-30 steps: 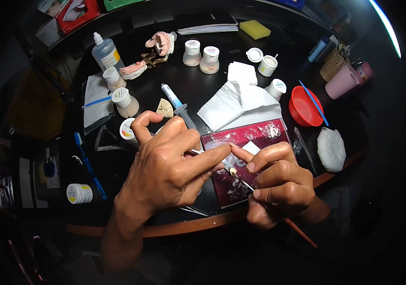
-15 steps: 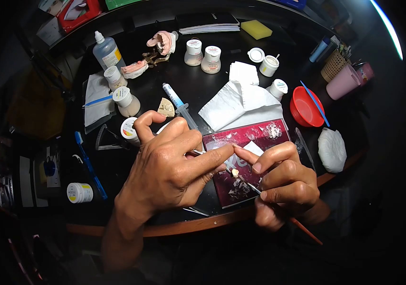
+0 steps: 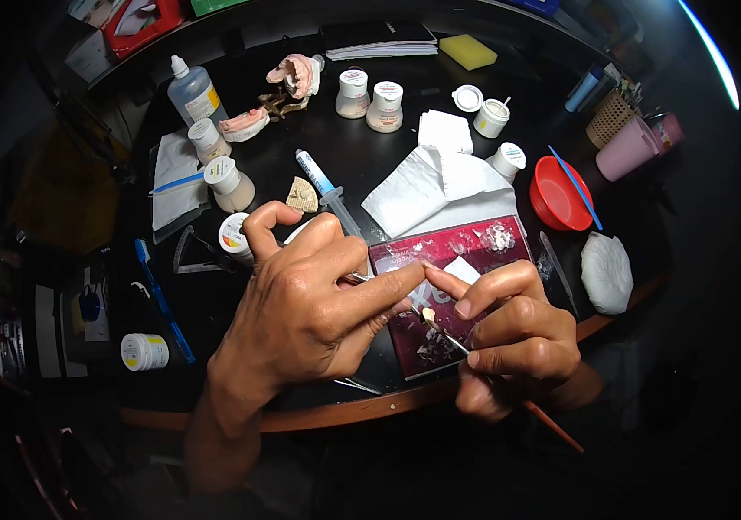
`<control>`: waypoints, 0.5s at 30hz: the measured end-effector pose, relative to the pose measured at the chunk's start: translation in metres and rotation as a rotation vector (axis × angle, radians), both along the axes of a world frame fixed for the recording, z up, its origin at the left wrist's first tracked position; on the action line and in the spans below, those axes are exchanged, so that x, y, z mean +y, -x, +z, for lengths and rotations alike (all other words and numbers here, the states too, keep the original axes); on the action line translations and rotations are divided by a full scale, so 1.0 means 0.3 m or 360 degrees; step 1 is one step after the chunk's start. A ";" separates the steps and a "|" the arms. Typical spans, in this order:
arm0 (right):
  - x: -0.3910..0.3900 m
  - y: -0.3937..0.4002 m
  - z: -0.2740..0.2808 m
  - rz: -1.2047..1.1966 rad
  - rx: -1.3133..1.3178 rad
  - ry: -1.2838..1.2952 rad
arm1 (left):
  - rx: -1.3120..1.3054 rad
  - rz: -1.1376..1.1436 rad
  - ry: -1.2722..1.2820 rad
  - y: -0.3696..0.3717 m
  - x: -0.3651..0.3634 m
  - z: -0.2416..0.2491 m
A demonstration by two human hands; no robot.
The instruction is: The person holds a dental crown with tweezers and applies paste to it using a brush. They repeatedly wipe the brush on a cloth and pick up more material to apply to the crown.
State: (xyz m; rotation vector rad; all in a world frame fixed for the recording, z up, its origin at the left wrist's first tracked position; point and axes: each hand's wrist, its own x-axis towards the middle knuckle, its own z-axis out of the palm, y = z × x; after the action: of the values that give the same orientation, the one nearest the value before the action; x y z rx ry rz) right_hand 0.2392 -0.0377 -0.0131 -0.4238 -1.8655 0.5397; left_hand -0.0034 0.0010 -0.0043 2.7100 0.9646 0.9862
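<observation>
My left hand (image 3: 310, 303) is closed around a slim metal instrument (image 3: 356, 278), most of it hidden by the fingers. At its dark tip sits a small cream tooth crown (image 3: 428, 315). My right hand (image 3: 522, 334) pinches a fine brush (image 3: 552, 426) with a red-brown handle, its tip touching or very close to the crown. The two index fingertips meet above the crown. Beneath the hands lies a dark red glossy slab (image 3: 418, 360) with white powder (image 3: 499, 237) and pale flakes on it.
Folded white tissue (image 3: 440, 186) lies behind the slab. A syringe (image 3: 318, 178), jars (image 3: 230, 185), a dental model (image 3: 297, 78) and a squeeze bottle (image 3: 192, 91) stand farther back. At right are a red bowl (image 3: 552, 204) and a white round pad (image 3: 606, 273); at left, a blue toothbrush (image 3: 162, 299).
My right hand and the brush have shifted slightly left and down, and the brush tip has moved a little at the crown. My left hand stays almost still.
</observation>
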 end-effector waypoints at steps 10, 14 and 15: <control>-0.006 -0.002 0.000 0.0007 0.0001 0.0010 | 0.0008 0.0001 -0.0004 0.001 -0.001 0.001; -0.006 -0.003 -0.001 0.0000 -0.0010 -0.0001 | 0.0001 -0.0001 -0.0011 0.000 0.000 0.000; -0.006 -0.003 -0.001 0.0000 -0.0007 -0.0001 | -0.0003 -0.0004 -0.0010 0.000 0.000 0.000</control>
State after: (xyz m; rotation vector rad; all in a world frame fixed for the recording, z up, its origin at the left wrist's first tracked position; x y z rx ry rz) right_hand 0.2401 -0.0394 -0.0135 -0.4247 -1.8702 0.5384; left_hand -0.0034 0.0010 -0.0042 2.7140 0.9595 0.9933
